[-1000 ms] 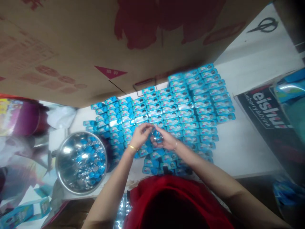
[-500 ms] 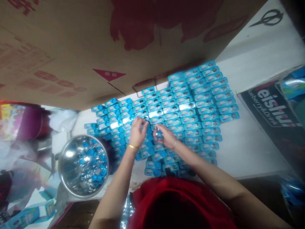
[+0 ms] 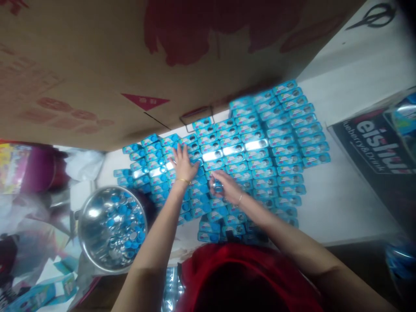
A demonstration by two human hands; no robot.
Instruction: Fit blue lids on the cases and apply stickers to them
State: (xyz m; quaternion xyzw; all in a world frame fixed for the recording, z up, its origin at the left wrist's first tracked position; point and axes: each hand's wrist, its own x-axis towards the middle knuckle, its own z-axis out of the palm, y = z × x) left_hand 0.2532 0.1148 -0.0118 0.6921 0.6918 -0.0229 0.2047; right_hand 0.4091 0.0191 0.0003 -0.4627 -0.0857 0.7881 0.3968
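Rows of small blue packs [image 3: 260, 162] cover the middle of the white table, many with a round spot at one end. My left hand [image 3: 183, 164] lies over the packs left of centre, fingers spread, nothing seen in it. Just to its right, my right hand [image 3: 224, 186] is curled around a small shiny round piece [image 3: 217, 186], blue and silver, above the packs. A steel bowl [image 3: 94, 255] at the left holds several loose blue and silver round pieces [image 3: 130, 229].
A big cardboard box [image 3: 97, 52] stands along the far side. Black scissors [image 3: 377, 16] lie at the top right, above a dark printed box [image 3: 373, 143]. Plastic bags and cartons [image 3: 55, 284] crowd the left side.
My left hand has moved slightly up and left, and its fingers have gone from drawn together to spread. My right hand stays nearly in place, still around the round piece.
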